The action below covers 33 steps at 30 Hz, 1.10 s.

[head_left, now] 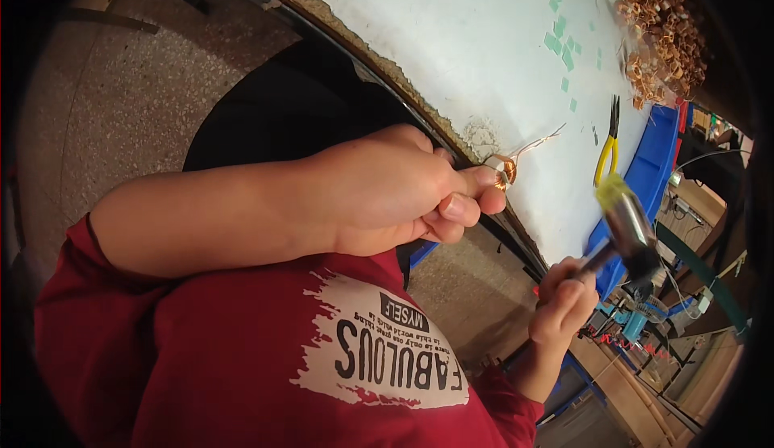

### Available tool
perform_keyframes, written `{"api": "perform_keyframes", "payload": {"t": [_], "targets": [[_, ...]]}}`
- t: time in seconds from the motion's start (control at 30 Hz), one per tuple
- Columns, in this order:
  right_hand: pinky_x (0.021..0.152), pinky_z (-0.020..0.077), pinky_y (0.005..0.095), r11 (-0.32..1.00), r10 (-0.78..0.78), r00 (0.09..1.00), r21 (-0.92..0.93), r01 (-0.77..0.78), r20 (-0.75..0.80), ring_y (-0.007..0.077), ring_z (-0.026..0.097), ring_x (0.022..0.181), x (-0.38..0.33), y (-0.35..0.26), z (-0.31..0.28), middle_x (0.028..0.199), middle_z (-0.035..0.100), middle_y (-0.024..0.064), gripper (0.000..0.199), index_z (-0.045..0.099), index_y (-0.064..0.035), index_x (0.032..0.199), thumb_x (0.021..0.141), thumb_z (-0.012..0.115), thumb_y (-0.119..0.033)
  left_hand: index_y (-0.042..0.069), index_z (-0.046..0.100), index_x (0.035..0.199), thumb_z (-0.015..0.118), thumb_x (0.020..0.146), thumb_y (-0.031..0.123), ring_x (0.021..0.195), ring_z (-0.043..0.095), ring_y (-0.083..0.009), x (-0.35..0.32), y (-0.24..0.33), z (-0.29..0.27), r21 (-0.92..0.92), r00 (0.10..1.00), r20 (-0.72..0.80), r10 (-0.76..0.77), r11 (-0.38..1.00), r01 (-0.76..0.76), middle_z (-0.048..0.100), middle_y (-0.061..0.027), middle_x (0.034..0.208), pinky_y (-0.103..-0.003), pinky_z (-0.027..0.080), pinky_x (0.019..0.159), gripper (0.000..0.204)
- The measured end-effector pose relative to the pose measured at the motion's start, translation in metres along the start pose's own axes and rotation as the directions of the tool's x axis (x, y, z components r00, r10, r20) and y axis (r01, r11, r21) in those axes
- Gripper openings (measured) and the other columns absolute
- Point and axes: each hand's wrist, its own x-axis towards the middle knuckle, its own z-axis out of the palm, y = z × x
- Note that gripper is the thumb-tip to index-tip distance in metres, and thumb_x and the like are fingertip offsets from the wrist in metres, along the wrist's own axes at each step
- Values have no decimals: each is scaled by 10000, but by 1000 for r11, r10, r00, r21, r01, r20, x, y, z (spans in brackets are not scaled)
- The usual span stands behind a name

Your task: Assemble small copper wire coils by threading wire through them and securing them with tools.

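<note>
My left hand (395, 186) is closed, pinching a small copper-wound ring coil (505, 172) between thumb and fingers at the worktable's edge. Two bare-looking wire leads stick out from the coil over the white tabletop. To the right, my right hand (564, 303) wraps round the dark handle of a mallet (627, 222). Its head has a metal middle, one translucent yellow face and one black face, and is slightly blurred. The mallet is raised apart from the coil.
The white worktable (451, 53) has a worn, chipped edge. Yellow-handled pliers (608, 154) lie beside a blue tray (651, 154). Small green pieces (553, 43) are scattered farther off, near a large heap of copper coils (657, 29). A black round shape (266, 101) stands below the table edge.
</note>
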Motion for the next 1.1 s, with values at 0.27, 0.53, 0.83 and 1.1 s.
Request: {"api": "perform_keyframes", "payload": {"t": [0.27,0.53,0.83,1.1], "targets": [[474,378,293,1000,31,971,-4,-31,236,220,439,470,5,-22,-3,598,520,79,140,534,-25,793,825,463,-141,-8,554,949,447,971,70,548,373,-25,1,-1,0,41,1000,0,-8,999,8,589,-66,865,-167,289,511,134],[467,395,305,984,-15,983,-171,47,185,244,438,453,10,-23,2,589,518,92,83,537,-24,797,773,506,-98,-15,552,949,437,974,69,549,369,-28,1,0,-2,48,1000,29,8,999,-10,588,-65,864,-171,292,513,144],[473,396,296,969,-24,979,-236,73,202,252,423,463,13,-23,2,625,521,95,42,526,-37,776,751,525,-70,-18,546,961,434,976,71,551,374,-28,2,0,-3,45,999,40,21,999,-23,588,-63,862,-172,296,512,144],[479,410,317,974,-117,980,-175,145,158,269,469,485,9,-13,-5,670,536,86,77,540,-46,779,780,572,-115,-4,537,1038,443,963,53,545,384,-29,3,-6,-6,-49,994,92,51,998,-47,588,-67,877,-172,298,507,134]]}}
